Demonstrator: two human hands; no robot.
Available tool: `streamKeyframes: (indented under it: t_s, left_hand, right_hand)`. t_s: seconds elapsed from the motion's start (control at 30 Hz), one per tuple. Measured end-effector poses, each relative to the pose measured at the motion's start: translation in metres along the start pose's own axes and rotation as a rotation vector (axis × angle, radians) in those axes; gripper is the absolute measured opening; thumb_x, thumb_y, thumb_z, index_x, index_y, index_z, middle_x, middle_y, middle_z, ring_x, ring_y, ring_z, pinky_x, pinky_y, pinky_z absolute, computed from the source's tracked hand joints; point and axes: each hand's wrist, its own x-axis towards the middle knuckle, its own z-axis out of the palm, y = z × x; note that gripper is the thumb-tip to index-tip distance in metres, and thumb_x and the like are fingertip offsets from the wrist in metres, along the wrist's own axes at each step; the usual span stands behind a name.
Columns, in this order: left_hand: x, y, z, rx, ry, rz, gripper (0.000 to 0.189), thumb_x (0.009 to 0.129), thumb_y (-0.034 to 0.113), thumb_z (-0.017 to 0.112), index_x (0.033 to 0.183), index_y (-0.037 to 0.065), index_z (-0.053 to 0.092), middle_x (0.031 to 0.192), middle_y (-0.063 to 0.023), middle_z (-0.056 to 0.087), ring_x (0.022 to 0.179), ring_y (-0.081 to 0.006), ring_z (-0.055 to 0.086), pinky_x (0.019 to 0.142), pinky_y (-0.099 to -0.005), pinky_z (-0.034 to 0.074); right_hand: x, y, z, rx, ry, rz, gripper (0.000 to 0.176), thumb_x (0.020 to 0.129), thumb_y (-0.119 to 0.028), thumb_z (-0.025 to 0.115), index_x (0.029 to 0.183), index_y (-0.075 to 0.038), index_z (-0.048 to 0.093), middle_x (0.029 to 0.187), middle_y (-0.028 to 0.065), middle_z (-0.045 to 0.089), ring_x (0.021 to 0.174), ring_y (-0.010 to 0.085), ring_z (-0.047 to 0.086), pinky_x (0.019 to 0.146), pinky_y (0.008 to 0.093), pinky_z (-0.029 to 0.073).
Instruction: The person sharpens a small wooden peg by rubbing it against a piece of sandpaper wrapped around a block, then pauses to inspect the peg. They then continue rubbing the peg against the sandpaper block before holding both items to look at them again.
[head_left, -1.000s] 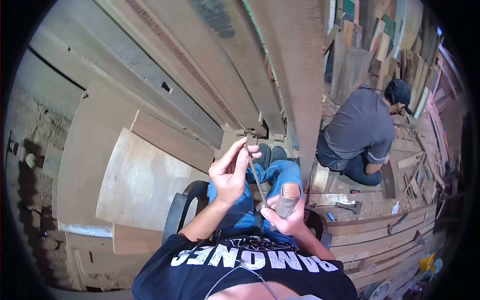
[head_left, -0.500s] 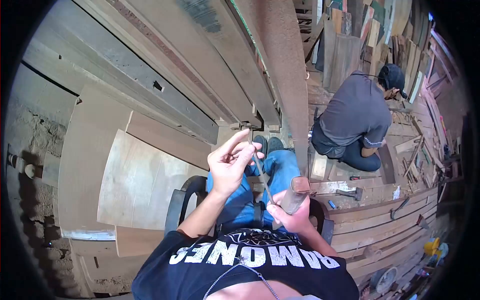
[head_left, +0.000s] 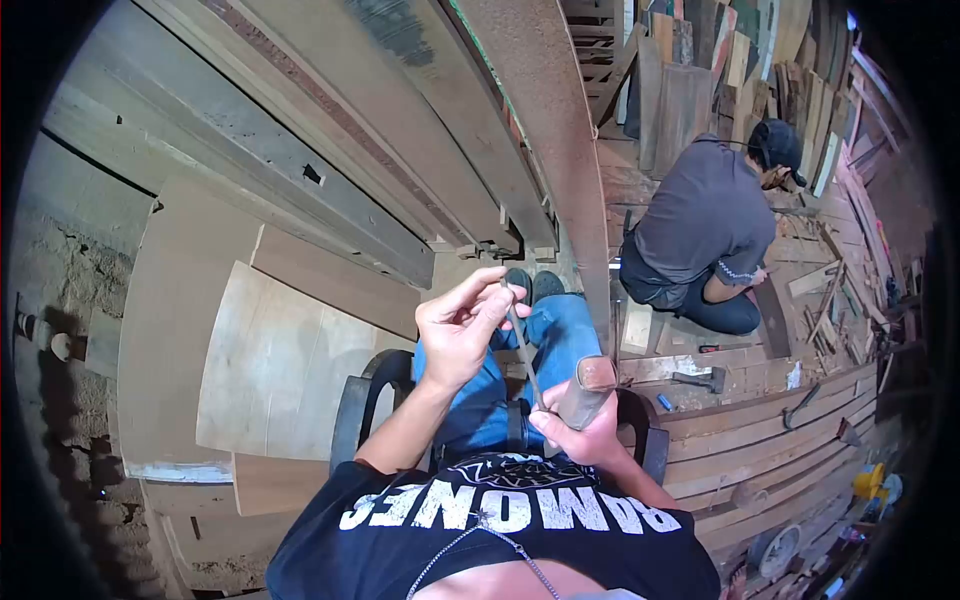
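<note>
A thin, dark rod (head_left: 523, 345) slants between my two hands, above my lap. My left hand (head_left: 458, 332) pinches its upper end between thumb and fingers. Closed around a grey, blocky thing with a worn brown end face (head_left: 588, 388), perhaps a mallet head, is my right hand (head_left: 572, 428). The rod's lower end also sits at the fingers of that hand. Most of the block's far side and any handle are hidden.
Long wooden beams (head_left: 330, 130) run ahead on the left, near curved wooden panels (head_left: 270, 370). On the right a co-worker (head_left: 700, 230) crouches on the plank floor. A hammer (head_left: 700, 380) lies near stacked boards (head_left: 770, 430). A chair armrest (head_left: 350, 410) flanks me.
The view has shifted slightly. Both hands keep their hold on the rod and block, with only small movement. The co-worker's forearm and hand now show more beside the knee.
</note>
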Motion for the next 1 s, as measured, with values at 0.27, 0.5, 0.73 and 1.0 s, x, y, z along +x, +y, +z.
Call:
streamKeyframes:
  t_s: [0.27,0.5,0.73,1.0]
  left_hand:
    - [-0.002,0.005,0.005,-0.012,0.054,0.004,0.033,0.096,0.005,0.067,0.126,-0.006,0.062,0.096,-0.0195,0.073,0.081,-0.0221,0.073,0.064,-0.0273,0.056]
    - [0.001,0.004,0.0,0.02,0.045,0.061,0.031,0.096,0.004,0.067,0.126,-0.006,0.063,0.095,-0.0201,0.073,0.08,-0.0221,0.073,0.063,-0.0276,0.056]
    - [0.001,0.004,-0.003,-0.005,0.051,0.038,0.032,0.096,0.004,0.066,0.126,-0.007,0.061,0.096,-0.0205,0.073,0.081,-0.0223,0.074,0.063,-0.0271,0.056]
    - [-0.001,0.008,-0.003,-0.018,0.059,0.044,0.032,0.096,0.004,0.067,0.125,-0.008,0.061,0.096,-0.0201,0.073,0.082,-0.0223,0.074,0.063,-0.0276,0.056]
  right_hand:
    - [-0.001,0.003,0.0,-0.013,0.031,-0.012,0.01,0.083,-0.004,0.078,0.081,0.001,0.069,0.067,-0.0003,0.064,0.059,0.0061,0.057,0.055,0.0245,0.044]
    - [0.005,0.005,0.002,-0.006,0.038,-0.076,0.01,0.083,-0.005,0.078,0.082,0.0,0.07,0.067,0.0005,0.065,0.059,0.0074,0.058,0.055,0.0249,0.045]
    - [0.004,0.004,0.0,0.006,0.015,-0.031,0.009,0.083,-0.004,0.078,0.082,0.0,0.07,0.067,0.0009,0.066,0.059,0.0075,0.059,0.055,0.0242,0.045]
    - [0.004,0.002,0.002,-0.007,0.0,-0.028,0.008,0.082,-0.003,0.077,0.08,0.0,0.07,0.067,0.0009,0.066,0.058,0.0076,0.058,0.054,0.0244,0.044]
